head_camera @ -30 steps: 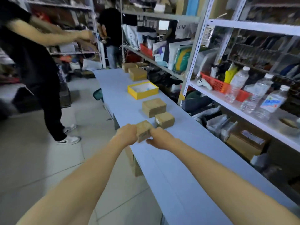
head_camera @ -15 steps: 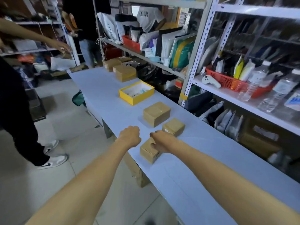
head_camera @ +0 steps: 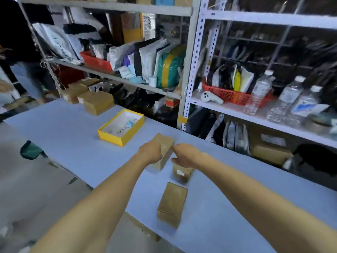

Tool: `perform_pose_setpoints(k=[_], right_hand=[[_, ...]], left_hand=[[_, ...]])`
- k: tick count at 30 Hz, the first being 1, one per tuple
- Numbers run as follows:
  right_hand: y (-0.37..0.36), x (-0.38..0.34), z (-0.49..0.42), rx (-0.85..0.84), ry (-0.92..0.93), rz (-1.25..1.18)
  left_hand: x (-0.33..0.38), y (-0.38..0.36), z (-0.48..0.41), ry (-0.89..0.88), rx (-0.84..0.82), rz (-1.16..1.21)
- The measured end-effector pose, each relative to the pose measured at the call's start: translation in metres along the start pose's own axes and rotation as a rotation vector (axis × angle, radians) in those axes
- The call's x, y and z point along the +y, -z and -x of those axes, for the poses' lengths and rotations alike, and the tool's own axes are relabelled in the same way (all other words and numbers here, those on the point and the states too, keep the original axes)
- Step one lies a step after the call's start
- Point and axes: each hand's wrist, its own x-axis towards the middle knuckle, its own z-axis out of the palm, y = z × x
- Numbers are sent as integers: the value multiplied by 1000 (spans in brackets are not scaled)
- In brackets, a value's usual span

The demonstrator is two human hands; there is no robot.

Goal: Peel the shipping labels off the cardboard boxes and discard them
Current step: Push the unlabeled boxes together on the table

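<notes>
Left hand [head_camera: 151, 152] clasps the box [head_camera: 164, 148] at table [head_camera: 73, 136] centre, tilted; right hand [head_camera: 184, 155], fingers half-curled, touches its 3 o'clock edge. Step, by my reading: box picked, label search; no label visible on it. Next: turn box, find a label corner, pinch; bin [head_camera: 121, 126] at 10 o'clock.

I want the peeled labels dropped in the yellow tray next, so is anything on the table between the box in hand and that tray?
Nothing visible: bare table separates the held box from the yellow tray.
</notes>
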Motion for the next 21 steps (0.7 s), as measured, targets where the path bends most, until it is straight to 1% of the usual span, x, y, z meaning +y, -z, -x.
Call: perform_pose_setpoints(k=[3, 7, 9, 12, 14, 17, 21], right_hand=[[-3, 12, -1, -2, -154, -62], [-22, 13, 19, -38, -393, -165], [-33, 8, 33, -76, -480, -212], [-52, -2, 50, -117, -571, -260], [-67, -7, 55, -151, -621, -293], [-88, -17, 54, -151, -693, -380], [-132, -40, 44, -95, -828, -620]], left_hand=[[5, 1, -23, -149, -7, -47], [7, -13, -43, -309, -151, -72], [6, -21, -46, -364, -204, -86], [1, -37, -41, -404, -239, -63], [-5, -53, -40, -397, -281, -33], [-13, -76, -34, -358, -344, 15], [-29, -120, -25, -160, -469, 156]])
